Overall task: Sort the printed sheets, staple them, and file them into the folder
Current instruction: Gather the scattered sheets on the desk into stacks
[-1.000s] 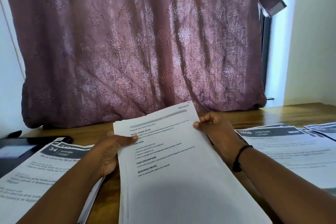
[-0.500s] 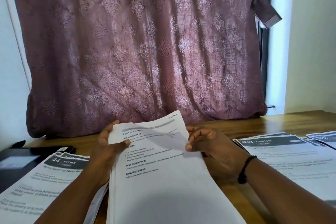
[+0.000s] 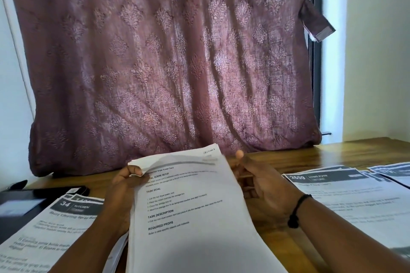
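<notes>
A thick stack of printed sheets (image 3: 190, 217) is held up in front of me, its top page showing headings such as TASK GOAL. My left hand (image 3: 124, 186) grips the stack's upper left edge, thumb over the bent top corner. My right hand (image 3: 259, 186) lies against the stack's right side with fingers straight and the thumb raised. A pile of sheets headed "34 KITCHEN" (image 3: 53, 228) lies on the table at the left. Another pile headed "LIVING ROOM" (image 3: 355, 197) lies at the right. A dark folder (image 3: 20, 204) sits at the far left.
The wooden table (image 3: 332, 153) runs under everything. A mauve patterned curtain (image 3: 173, 62) hangs right behind it. More sheets (image 3: 395, 170) lie at the far right edge. A black object (image 3: 17, 184) sits beside the folder.
My left thumb has bent the top sheet's upper left corner forward. My right hand has let go of the top edge and opened against the stack's right side.
</notes>
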A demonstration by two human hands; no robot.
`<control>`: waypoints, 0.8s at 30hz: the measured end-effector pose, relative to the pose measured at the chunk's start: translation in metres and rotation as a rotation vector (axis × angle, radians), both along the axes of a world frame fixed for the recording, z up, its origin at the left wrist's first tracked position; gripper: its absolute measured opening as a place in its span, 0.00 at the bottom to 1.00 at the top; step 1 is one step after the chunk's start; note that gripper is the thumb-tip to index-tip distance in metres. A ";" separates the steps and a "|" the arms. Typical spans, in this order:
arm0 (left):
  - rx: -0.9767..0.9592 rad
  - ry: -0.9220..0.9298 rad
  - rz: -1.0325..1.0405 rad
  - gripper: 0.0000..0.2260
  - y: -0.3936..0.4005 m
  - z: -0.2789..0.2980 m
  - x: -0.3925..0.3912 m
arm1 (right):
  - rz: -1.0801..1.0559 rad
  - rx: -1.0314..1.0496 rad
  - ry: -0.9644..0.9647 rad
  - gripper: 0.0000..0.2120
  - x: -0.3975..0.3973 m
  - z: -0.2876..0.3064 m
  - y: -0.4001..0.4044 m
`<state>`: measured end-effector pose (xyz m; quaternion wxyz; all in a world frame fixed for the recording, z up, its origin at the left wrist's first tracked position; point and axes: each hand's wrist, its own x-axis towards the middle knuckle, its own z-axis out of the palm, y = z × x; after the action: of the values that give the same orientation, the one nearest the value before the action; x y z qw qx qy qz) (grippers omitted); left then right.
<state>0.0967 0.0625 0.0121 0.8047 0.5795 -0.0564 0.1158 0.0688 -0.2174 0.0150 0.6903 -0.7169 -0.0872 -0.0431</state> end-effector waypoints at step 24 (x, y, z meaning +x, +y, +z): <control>-0.011 -0.089 -0.212 0.09 -0.007 0.001 -0.008 | -0.250 0.169 -0.157 0.04 -0.005 0.008 0.004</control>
<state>0.0891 0.0553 0.0131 0.8124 0.5600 -0.1526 0.0561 0.0640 -0.2130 0.0225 0.7285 -0.6559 -0.0471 -0.1918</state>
